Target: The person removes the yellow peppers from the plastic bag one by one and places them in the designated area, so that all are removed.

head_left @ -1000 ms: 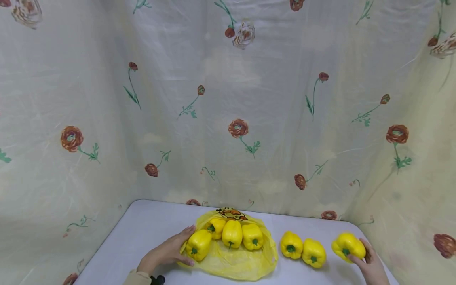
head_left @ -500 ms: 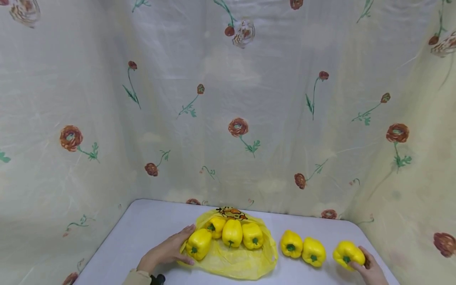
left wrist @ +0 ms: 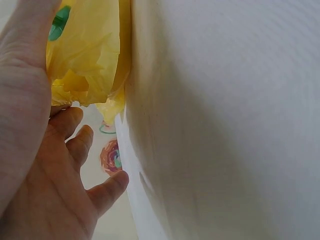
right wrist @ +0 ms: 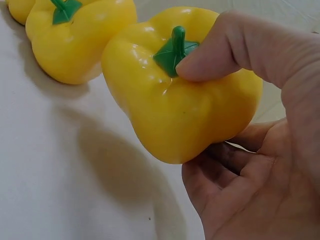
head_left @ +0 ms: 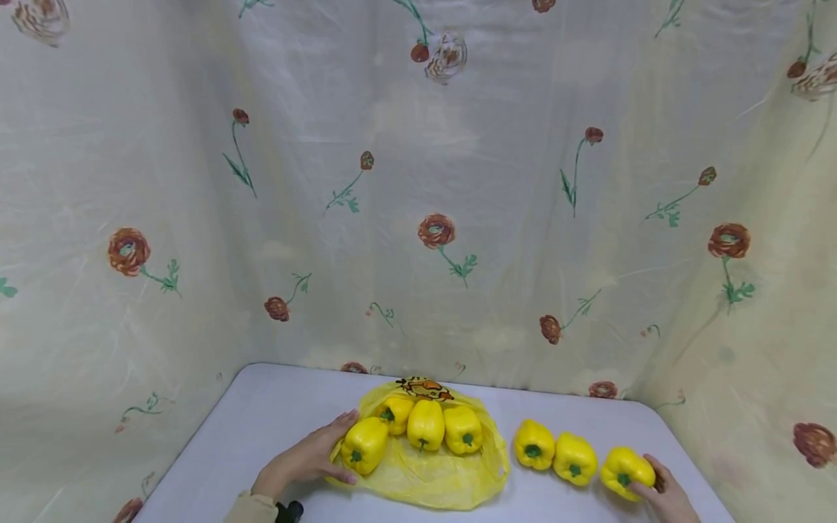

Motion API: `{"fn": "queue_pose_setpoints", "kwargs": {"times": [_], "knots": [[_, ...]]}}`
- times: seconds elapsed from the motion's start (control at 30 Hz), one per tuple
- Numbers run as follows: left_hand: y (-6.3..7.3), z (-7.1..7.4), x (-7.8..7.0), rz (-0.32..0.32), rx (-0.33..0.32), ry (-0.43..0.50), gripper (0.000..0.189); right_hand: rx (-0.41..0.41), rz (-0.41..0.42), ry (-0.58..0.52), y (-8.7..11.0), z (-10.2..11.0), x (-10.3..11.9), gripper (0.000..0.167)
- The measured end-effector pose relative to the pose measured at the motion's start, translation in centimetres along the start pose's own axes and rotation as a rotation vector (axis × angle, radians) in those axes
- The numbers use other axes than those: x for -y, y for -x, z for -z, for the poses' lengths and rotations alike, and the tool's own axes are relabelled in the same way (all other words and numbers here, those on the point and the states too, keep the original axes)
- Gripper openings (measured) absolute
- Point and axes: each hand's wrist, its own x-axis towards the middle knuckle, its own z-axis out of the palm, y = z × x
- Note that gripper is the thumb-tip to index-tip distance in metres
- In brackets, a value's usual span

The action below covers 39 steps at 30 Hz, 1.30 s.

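Observation:
My right hand [head_left: 665, 490] grips a yellow bell pepper [head_left: 626, 472] at the right of the table. In the right wrist view the thumb presses beside the green stem [right wrist: 176, 52], fingers underneath, and a shadow lies on the cloth below. Two more yellow bell peppers [head_left: 575, 459] stand just left of it. My left hand [head_left: 310, 456] rests against the left side of a yellow plastic bag [head_left: 434, 490], thumb and forefinger either side of a pepper [head_left: 365, 444]; its other fingers are spread in the left wrist view. Several bell peppers [head_left: 426, 425] sit in the bag's mouth.
A white-covered table [head_left: 294, 396] carries everything. Flower-patterned curtains [head_left: 497, 181] enclose its back and both sides. A dark object [head_left: 290, 512] shows by the left wrist at the lower frame edge.
My right hand has lowered the bell pepper and brought it leftward, close to the two standing peppers. The left hand stays in place at the bag.

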Motion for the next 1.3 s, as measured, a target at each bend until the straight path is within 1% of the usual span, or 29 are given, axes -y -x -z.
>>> {"fn": "queue_pose_setpoints", "kwargs": {"times": [0.23, 0.33, 0.47, 0.6, 0.73, 0.93, 1.17, 1.3], "knots": [[0.0, 0.1, -0.1, 0.013, 0.002, -0.002, 0.119, 0.032, -0.022, -0.007, -0.1, -0.8, 0.0, 0.099], [-0.1, 0.1, -0.1, 0.015, 0.0, -0.002, 0.119, 0.036, -0.015, 0.001, -0.4, -1.0, -0.1, 0.099], [-0.1, 0.1, 0.0, 0.012, 0.0, 0.002, 0.119, 0.034, 0.007, 0.046, -0.6, -0.9, -0.4, 0.096], [-0.1, 0.0, 0.1, 0.006, -0.001, 0.002, 0.119, 0.036, 0.015, 0.051, -0.7, -1.0, -0.7, 0.097], [-0.2, -0.1, 0.2, 0.013, -0.004, 0.003, 0.119, 0.044, 0.003, 0.02, -0.5, -1.0, -0.8, 0.098], [-0.5, -0.2, 0.3, 0.032, -0.002, 0.006, 0.119, 0.047, -0.02, 0.023, -0.5, -1.0, -1.0, 0.101], [-0.5, -0.4, 0.4, 0.012, 0.002, -0.007, 0.119, 0.072, -0.056, 0.033, -0.7, -1.2, -1.3, 0.107], [-0.5, -0.4, 0.5, 0.013, 0.003, -0.014, 0.119, 0.085, -0.073, 0.031, -0.7, -1.2, -1.2, 0.112]]}}
